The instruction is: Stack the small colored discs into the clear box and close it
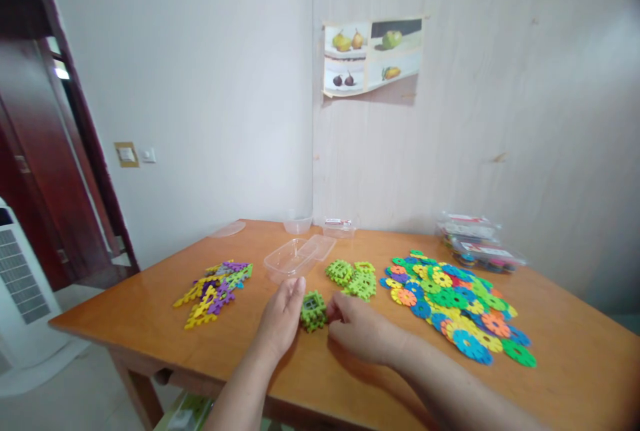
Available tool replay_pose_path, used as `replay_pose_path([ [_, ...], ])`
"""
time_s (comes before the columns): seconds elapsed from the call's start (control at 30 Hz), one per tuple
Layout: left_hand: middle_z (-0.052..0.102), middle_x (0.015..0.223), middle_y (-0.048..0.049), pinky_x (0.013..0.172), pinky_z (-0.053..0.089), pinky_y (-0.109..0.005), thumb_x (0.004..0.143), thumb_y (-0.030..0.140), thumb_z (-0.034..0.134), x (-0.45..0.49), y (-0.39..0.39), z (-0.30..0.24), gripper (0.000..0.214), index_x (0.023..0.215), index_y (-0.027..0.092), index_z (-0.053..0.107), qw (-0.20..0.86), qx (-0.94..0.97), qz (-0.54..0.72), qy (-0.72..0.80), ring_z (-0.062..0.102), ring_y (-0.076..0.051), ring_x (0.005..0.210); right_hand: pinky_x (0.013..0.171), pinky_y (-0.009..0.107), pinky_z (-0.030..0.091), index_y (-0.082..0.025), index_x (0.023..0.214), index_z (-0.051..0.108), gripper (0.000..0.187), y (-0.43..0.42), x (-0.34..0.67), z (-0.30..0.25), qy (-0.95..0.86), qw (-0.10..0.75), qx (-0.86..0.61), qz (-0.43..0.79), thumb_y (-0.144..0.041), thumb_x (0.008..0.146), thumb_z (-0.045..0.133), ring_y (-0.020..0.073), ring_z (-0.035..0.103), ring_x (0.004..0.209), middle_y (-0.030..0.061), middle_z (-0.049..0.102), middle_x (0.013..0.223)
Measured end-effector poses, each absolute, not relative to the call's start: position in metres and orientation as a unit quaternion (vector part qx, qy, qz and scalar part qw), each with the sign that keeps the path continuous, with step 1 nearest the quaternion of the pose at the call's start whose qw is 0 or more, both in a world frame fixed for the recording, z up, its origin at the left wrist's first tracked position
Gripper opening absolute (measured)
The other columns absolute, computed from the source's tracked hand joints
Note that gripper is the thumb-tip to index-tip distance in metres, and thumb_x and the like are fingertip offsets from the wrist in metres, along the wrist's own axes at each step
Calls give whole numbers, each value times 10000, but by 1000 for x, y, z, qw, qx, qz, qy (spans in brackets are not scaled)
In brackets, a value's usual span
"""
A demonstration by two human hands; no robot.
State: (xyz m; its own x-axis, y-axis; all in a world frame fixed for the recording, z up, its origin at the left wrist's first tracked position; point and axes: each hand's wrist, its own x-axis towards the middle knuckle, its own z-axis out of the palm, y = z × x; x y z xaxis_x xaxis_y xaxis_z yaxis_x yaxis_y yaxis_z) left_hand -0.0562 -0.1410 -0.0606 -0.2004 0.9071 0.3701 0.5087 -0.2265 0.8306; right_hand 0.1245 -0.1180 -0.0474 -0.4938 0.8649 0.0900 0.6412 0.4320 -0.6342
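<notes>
A small box-shaped build of green interlocking plastic building pieces [313,312], with a square opening on top, sits between my hands near the table's front. My left hand [284,314] is closed against its left side, thumb and fingers close together. At the right side, the curled fingers of my right hand [355,326] pinch its edge; their tips are partly hidden. Just beyond stand more joined green pieces: a rounded cluster [339,272] and a larger clump [362,282].
Yellow and purple interlocking pieces [217,294] lie on the left of the wooden table [150,304]. A wide pile of colourful notched discs [455,298] spreads on the right. Behind are an open clear plastic box [287,259], a clear bowl [297,224] and stacked packed boxes [487,251].
</notes>
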Motion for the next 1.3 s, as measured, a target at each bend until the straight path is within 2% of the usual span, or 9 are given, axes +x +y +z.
replay_pose_path([
  [0.23,679,867,-44,856,472,-336,916,567,339,-80,-142,-69,460,906,198,614,173,598,490,611,628,-231,918,531,218,313,-191,820,560,168,-127,89,-55,-827,219,-442,268,-149,660,538,120,496,621,-7,603,720],
  [0.5,665,1110,-89,1004,409,-399,940,545,297,-74,-139,-72,477,1075,206,605,149,612,475,614,573,-250,1135,605,219,343,-196,884,567,154,-88,133,-37,-814,239,-494,193,-168,749,499,145,567,755,14,646,812],
  [0.63,650,1182,-98,1019,402,-412,932,559,312,-73,-135,-73,496,1125,209,605,154,606,473,620,561,-258,1171,616,248,320,-196,920,567,152,-70,170,-31,-805,216,-536,135,-237,777,535,169,575,753,38,657,828],
  [0.77,636,1231,-93,1032,397,-415,931,561,317,-74,-135,-75,501,1151,212,599,159,591,486,624,547,-258,1201,637,267,320,-194,981,589,253,-67,186,-32,-810,177,-550,96,-340,775,605,203,600,802,67,676,892],
  [0.9,637,1234,-110,1018,413,-412,930,565,316,-77,-140,-73,519,1142,189,605,163,563,519,622,548,-262,1204,641,278,320,-206,1003,611,307,-67,186,-38,-814,157,-554,77,-395,762,633,229,614,837,77,685,934],
  [1.13,648,1215,-122,1014,419,-420,925,580,321,-76,-144,-69,560,1157,169,623,180,542,553,606,580,-263,1153,642,262,337,-188,978,610,244,-57,184,-42,-811,170,-555,79,-312,767,613,199,612,814,63,685,908],
  [1.3,672,1162,-112,978,447,-394,926,578,331,-79,-143,-73,542,1118,170,632,186,536,555,608,612,-250,1096,697,258,350,-221,1071,602,320,-72,169,-33,-837,191,-506,83,-331,772,625,195,593,884,51,672,986],
])
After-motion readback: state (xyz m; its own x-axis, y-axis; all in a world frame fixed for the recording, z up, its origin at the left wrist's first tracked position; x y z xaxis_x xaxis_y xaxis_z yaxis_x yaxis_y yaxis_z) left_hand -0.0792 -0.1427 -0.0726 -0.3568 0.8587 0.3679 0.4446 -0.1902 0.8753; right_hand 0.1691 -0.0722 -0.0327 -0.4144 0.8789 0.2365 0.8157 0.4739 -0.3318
